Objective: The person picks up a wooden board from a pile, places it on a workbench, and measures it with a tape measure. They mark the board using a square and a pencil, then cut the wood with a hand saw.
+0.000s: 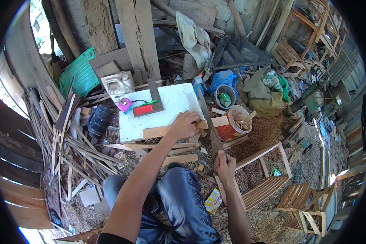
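Note:
My left hand (pixel 184 127) is closed over a light wooden strip (pixel 155 132), pressing it onto the white tabletop (pixel 176 99). The strip's far end (pixel 220 121) sticks out past the table's right edge. In my right hand (pixel 225 166) is a long, rusty-brown handsaw (pixel 214 136), its handle hidden by my fingers. Its blade lies across the strip just right of my left hand and points away from me. On the tabletop are a pink tape measure (pixel 125 105), a green pencil (pixel 144 106) and a dark square (pixel 155 93) with a red block (pixel 142 110).
Right of the table stand a red bucket (pixel 227 132) of wood offcuts and a grey bucket (pixel 219 96). A slatted wooden frame (pixel 267 191) lies on the sawdust at right. Thin wood strips (pixel 65 142) are piled at left, near a dark blue container (pixel 99 120).

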